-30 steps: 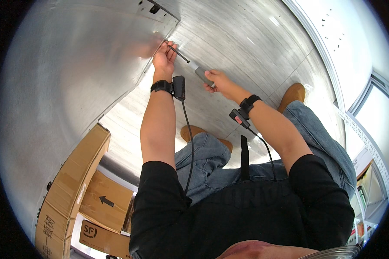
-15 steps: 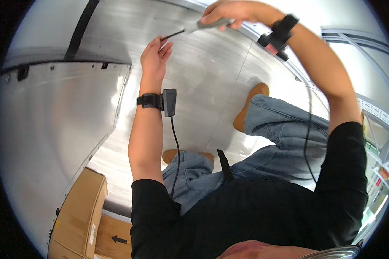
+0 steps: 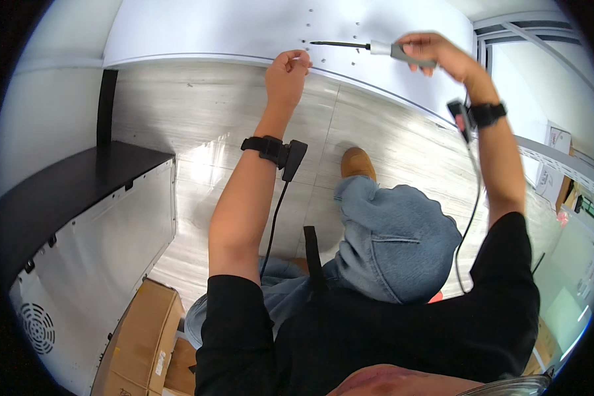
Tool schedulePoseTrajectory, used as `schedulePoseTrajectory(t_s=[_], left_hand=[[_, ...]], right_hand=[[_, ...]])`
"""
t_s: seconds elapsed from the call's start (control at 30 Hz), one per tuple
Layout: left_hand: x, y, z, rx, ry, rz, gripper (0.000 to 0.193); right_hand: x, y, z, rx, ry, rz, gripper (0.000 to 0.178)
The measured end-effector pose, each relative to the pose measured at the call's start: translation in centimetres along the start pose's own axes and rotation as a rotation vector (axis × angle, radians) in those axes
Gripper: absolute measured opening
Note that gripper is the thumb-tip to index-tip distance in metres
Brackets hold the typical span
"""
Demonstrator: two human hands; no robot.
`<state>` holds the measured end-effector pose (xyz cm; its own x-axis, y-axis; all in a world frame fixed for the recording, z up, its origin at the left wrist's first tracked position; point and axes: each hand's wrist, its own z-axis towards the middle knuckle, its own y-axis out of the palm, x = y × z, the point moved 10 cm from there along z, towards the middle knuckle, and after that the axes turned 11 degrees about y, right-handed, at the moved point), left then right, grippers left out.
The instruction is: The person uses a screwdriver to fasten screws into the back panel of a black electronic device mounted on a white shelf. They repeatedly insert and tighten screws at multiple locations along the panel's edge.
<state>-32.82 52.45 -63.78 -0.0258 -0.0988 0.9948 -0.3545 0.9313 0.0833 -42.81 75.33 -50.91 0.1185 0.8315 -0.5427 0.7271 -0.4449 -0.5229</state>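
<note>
My right hand [image 3: 429, 51] is closed round the handle of a screwdriver [image 3: 380, 47], grey and white with a long dark shaft. The shaft lies nearly level and its tip points left over a white tabletop [image 3: 198, 33]. Just below that tip, at the table's near edge, is my left hand [image 3: 288, 74], its thumb and fingertips pinched together. Whatever may be in that pinch is too small to make out. Several small screws [image 3: 357, 37] lie scattered on the white top around the screwdriver.
A metal cabinet [image 3: 105, 231] with a black top edge stands at my left, a cardboard box [image 3: 138, 336] below it. Metal framing [image 3: 528, 30] rises at the far right. A cable [image 3: 472, 224] hangs from my right wrist device. My shoe [image 3: 358, 164] is on the pale floor.
The white tabletop with the screws has come into view ahead. My left fingers have come away from the screwdriver's tip. The screwdriver now lies nearly level over the table, still in my right hand.
</note>
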Motion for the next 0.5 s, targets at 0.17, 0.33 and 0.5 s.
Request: schedulePoseTrajectory(t_s=[0.17, 0.33, 0.5], left_hand=[[-0.8, 2.7, 1.1, -0.065, 0.275, 0.554, 0.025], [-0.9, 3.6, 1.7, -0.044, 0.359, 0.659, 0.02], [-1.0, 2.6, 1.3, 0.052, 0.297, 0.612, 0.014]], right_hand=[[11.2, 4.0, -0.4, 0.036, 0.105, 0.533, 0.043], [13.2, 6.3, 0.3, -0.053, 0.113, 0.649, 0.04], [11.6, 6.3, 1.5, -0.092, 0.099, 0.59, 0.041]])
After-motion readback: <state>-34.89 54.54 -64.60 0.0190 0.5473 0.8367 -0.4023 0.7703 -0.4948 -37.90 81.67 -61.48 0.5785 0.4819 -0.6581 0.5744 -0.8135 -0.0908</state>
